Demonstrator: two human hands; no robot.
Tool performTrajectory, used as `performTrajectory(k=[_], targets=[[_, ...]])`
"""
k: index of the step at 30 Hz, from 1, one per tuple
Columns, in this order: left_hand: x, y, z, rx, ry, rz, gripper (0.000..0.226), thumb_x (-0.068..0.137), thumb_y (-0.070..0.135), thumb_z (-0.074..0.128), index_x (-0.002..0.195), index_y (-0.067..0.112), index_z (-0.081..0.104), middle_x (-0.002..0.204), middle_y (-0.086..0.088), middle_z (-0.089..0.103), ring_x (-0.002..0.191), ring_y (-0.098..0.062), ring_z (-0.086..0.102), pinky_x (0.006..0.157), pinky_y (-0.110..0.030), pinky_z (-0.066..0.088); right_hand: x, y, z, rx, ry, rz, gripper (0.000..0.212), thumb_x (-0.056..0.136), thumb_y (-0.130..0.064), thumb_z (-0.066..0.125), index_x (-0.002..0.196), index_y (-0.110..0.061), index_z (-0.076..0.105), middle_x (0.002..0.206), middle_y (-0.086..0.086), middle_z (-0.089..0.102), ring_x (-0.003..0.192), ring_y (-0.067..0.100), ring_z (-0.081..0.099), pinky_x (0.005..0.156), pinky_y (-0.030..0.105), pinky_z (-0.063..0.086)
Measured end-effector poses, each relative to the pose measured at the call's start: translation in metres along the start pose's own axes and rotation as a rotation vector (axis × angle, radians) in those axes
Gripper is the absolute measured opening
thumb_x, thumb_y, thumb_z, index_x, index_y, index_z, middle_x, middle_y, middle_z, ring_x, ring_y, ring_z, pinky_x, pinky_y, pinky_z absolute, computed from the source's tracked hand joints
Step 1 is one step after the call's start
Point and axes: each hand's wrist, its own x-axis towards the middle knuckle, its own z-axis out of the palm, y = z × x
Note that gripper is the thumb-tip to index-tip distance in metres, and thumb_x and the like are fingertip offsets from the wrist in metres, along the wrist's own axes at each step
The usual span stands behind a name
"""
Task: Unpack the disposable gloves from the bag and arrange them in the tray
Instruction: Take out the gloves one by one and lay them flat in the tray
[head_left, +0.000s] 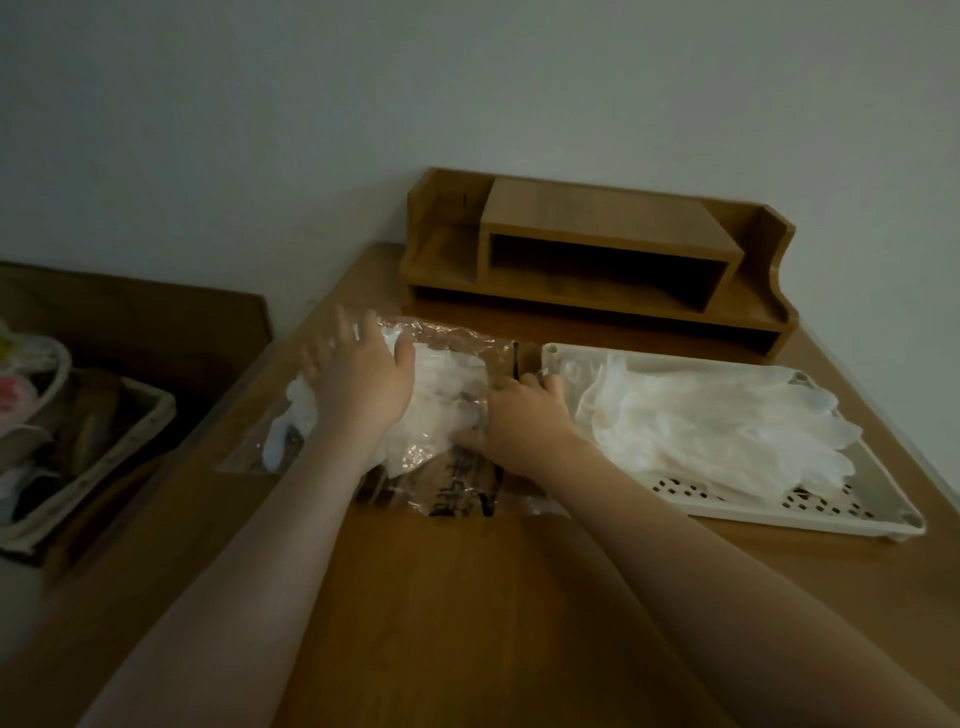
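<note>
Left hand (358, 384) lies flat on the bag (415, 415), fingers (337, 338) straight and spread wide, pressing the far-left part down. Right hand (519, 415) is at the bag's right edge, next to the tray (883, 499); its fingers are curled at the bag mouth and look to pinch plastic or a glove, but I cannot tell which, too dim and blurred. Bag sits mid-bench (467, 597), clear plastic with dark print, and white gloves in bag (447, 379) show through it. Several gloves in tray (727, 415) are already laid flat and overlapping, covering most of the floor; only the near strip with its holes is bare.

Risks, as I judge them:
- Thin gloves cling together, so a pull may drag out a clump instead of one. Some could then spill on the bench.
- If the right hand pinches film rather than a glove, the bag may stretch or tear.
- The left hand presses on the gloves themselves, so they may jam while being pulled and a glove could stretch or rip.
- The bag touches or nearly touches the tray's left rim, so a hard tug rightward could bump the tray and shift the laid gloves.
- If the left hand lifts, the whole bag slides with the pull.
- Low light makes glove edges hard to see, so a layer may be missed.
</note>
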Motion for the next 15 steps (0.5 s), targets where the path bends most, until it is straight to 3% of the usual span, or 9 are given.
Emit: performTrajectory(k=[3,5,7,9,11,13,15], targets=[[0.005,-0.004,0.002,-0.127,-0.043,-0.019,0.064,0.097,0.054,0.024,0.146,0.013,0.028,0.151,-0.013,0.031,0.135,-0.033,0.034,0.108,-0.05,0.032,0.009,-0.011,0.001,0.206,-0.049,-0.015,0.079,0.088,-0.07,0.029,0.141,-0.012,0.04,0.137,0.014,0.049,0.126,0.032,0.045,0.109,0.048,0.028],[0.005,-0.005,0.003,-0.197,-0.058,0.003,0.063,0.096,0.056,0.023,0.142,0.016,0.036,0.147,-0.009,0.039,0.13,-0.03,0.041,0.104,-0.048,0.036,0.011,-0.016,0.001,0.45,-0.045,-0.118,0.066,0.092,-0.058,0.041,0.129,-0.004,0.05,0.125,0.017,0.057,0.116,0.031,0.053,0.102,0.043,0.04],[0.006,-0.006,0.003,-0.25,-0.104,0.031,0.059,0.095,0.057,0.023,0.139,0.022,0.043,0.148,-0.004,0.037,0.133,-0.027,0.036,0.109,-0.05,0.03,0.01,-0.017,0.001,0.585,-0.03,-0.144,0.049,0.093,-0.036,0.056,0.128,-0.001,0.051,0.122,0.014,0.059,0.111,0.026,0.057,0.098,0.033,0.043],[0.007,-0.006,0.004,-0.239,-0.151,0.046,0.054,0.094,0.058,0.026,0.136,0.031,0.047,0.153,0.0,0.026,0.141,-0.027,0.021,0.115,-0.053,0.011,0.005,-0.015,-0.001,0.648,-0.033,-0.097,0.041,0.09,-0.018,0.061,0.127,0.0,0.052,0.122,0.013,0.059,0.109,0.025,0.057,0.092,0.027,0.044],[0.006,-0.006,0.007,-0.114,-0.181,0.079,0.052,0.092,0.061,0.028,0.137,0.039,0.043,0.158,0.003,0.011,0.145,-0.026,0.002,0.113,-0.054,-0.008,0.002,-0.01,-0.001,0.673,-0.029,-0.056,0.028,0.09,-0.014,0.061,0.114,-0.002,0.06,0.108,0.011,0.064,0.1,0.025,0.06,0.084,0.03,0.047],[0.003,-0.005,0.011,0.043,-0.166,0.125,0.06,0.088,0.068,0.025,0.141,0.04,0.036,0.159,0.003,0.002,0.145,-0.025,-0.006,0.11,-0.057,-0.012,-0.002,-0.006,-0.004,0.751,-0.016,-0.006,0.015,0.09,-0.015,0.06,0.099,-0.004,0.065,0.089,0.005,0.064,0.088,0.023,0.061,0.077,0.033,0.049],[-0.001,-0.004,0.014,0.142,-0.119,0.155,0.071,0.084,0.075,0.018,0.143,0.038,0.033,0.159,0.001,0.002,0.145,-0.026,-0.006,0.109,-0.06,-0.011,-0.005,-0.001,-0.007,0.89,0.036,0.057,0.009,0.091,-0.014,0.058,0.09,-0.007,0.064,0.084,0.004,0.063,0.08,0.021,0.06,0.075,0.035,0.052]])
